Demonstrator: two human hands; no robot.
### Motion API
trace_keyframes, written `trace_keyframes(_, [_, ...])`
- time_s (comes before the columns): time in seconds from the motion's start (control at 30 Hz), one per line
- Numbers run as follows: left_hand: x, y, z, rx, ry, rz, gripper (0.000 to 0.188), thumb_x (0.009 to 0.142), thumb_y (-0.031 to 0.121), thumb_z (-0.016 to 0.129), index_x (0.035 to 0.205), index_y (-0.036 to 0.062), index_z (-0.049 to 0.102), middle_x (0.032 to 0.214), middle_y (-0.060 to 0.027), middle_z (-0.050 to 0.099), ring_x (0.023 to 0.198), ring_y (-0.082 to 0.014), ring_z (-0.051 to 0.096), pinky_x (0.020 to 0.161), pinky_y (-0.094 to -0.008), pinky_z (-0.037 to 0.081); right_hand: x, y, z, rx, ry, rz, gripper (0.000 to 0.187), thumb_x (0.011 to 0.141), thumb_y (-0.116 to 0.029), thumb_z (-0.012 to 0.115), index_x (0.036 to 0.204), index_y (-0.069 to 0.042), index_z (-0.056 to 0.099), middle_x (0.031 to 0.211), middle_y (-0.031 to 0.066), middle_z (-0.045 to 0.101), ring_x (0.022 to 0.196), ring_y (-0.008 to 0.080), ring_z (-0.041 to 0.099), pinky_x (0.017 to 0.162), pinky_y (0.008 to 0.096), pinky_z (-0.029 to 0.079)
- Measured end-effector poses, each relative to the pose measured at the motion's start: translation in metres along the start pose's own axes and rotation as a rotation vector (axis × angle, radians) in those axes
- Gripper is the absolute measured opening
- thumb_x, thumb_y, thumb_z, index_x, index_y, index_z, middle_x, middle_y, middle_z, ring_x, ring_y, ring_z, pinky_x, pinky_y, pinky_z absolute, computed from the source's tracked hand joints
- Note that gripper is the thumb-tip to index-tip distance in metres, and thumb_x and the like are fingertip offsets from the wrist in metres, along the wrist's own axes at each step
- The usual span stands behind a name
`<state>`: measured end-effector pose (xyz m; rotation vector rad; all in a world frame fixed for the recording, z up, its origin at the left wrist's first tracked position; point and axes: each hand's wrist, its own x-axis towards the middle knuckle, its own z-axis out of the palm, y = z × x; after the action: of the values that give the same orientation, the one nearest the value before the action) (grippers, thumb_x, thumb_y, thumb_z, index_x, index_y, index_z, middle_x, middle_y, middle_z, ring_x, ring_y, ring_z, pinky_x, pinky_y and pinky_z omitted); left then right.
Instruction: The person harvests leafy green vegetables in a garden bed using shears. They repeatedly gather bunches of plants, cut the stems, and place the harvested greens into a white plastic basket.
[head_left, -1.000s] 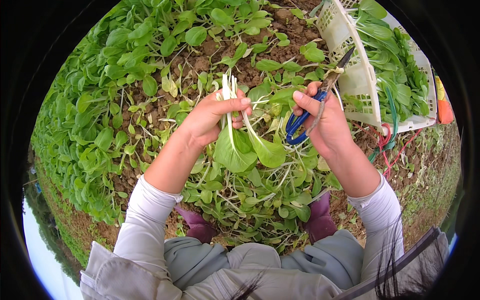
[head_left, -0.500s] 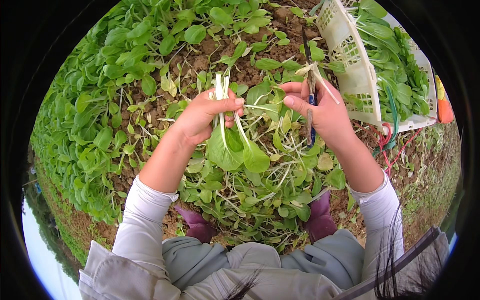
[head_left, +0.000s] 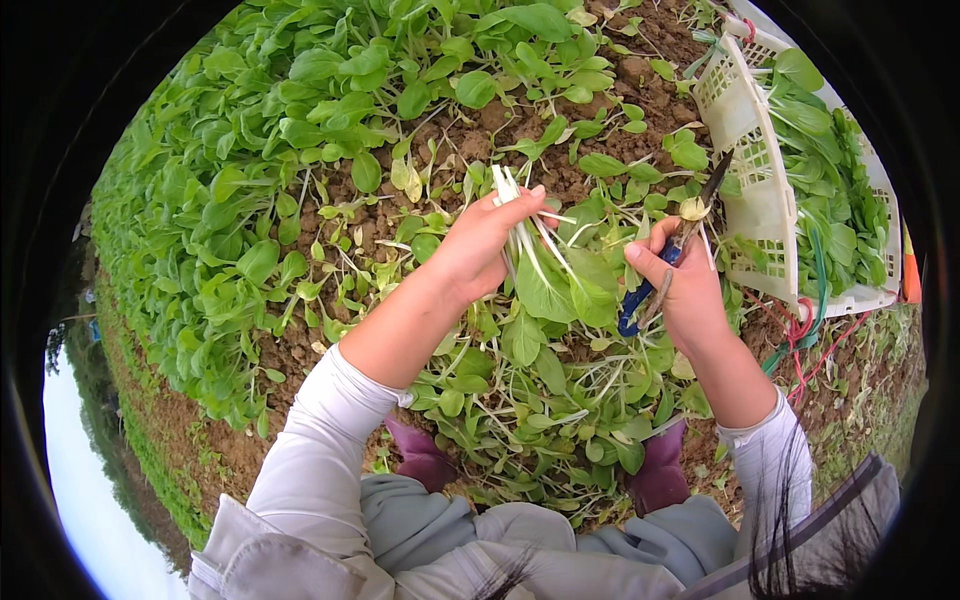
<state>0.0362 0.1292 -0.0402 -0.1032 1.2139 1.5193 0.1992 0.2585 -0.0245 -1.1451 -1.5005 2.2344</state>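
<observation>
My left hand (head_left: 490, 242) is closed round a small bunch of leafy greens (head_left: 545, 285). Their pale cut stems stick up past my thumb, and the leaves hang below my fingers. In my right hand (head_left: 685, 285) is a pair of scissors (head_left: 637, 305) with a blue handle and a dark, narrow blade pointing up and to the right. A yellowed, withered bit of plant (head_left: 693, 208) lies across the scissors by my fingers. The two hands are apart, both above a heap of loose leaves and stalks (head_left: 540, 400) on the soil.
A white plastic crate (head_left: 752, 160) full of cut greens (head_left: 830, 190) stands tilted at the right, with red and green cords (head_left: 797, 335) at its corner. Growing greens (head_left: 200, 240) cover the left and far side. My purple boots (head_left: 660, 470) flank the leaf heap.
The view has shifted, so most things appear farther right. My right hand has lowered relative to my left, and the scissors now lean to the right. Both hands keep their hold.
</observation>
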Motion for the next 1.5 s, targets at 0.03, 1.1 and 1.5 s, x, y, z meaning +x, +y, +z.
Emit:
trace_keyframes(0.03, [-0.001, 0.012, -0.004, 0.005, -0.040, 0.013, 0.015, 0.085, 0.021, 0.054, 0.089, 0.0067, 0.052, 0.080, -0.0048, 0.058, 0.073, -0.0147, 0.057, 0.068, -0.0294, 0.048, 0.000, -0.003, -0.007, -0.292, -0.042, 0.002, 0.022, 0.073, -0.010, 0.066, 0.081, -0.004, 0.046, 0.069, 0.0049, 0.053, 0.063, 0.0155, 0.053, 0.059, 0.0283, 0.044])
trace_keyframes(1.1, [-0.012, 0.098, -0.052, 1.227, 0.113, -0.030, 0.020, 0.070, 0.021, 0.067, 0.072, 0.0020, 0.062, 0.064, -0.0055, 0.061, 0.053, -0.0096, 0.052, 0.047, -0.0238, 0.038, -0.048, -0.015, -0.011, -0.807, -0.528, 0.246, 0.039, 0.083, -0.041, 0.050, 0.099, -0.005, 0.050, 0.068, 0.0138, 0.056, 0.065, 0.0310, 0.056, 0.060, 0.0367, 0.044])
trace_keyframes(1.5, [-0.046, 0.027, -0.016, 0.691, -0.055, -0.251, 0.016, 0.073, 0.013, 0.066, 0.081, 0.0008, 0.059, 0.068, -0.0049, 0.061, 0.053, -0.0086, 0.056, 0.039, -0.0173, 0.035, -0.047, -0.005, 0.011, -0.562, -0.642, 0.447, 0.032, 0.088, -0.035, 0.045, 0.087, -0.003, 0.050, 0.059, -0.0004, 0.046, 0.043, 0.0055, 0.047, 0.039, 0.0197, 0.039])
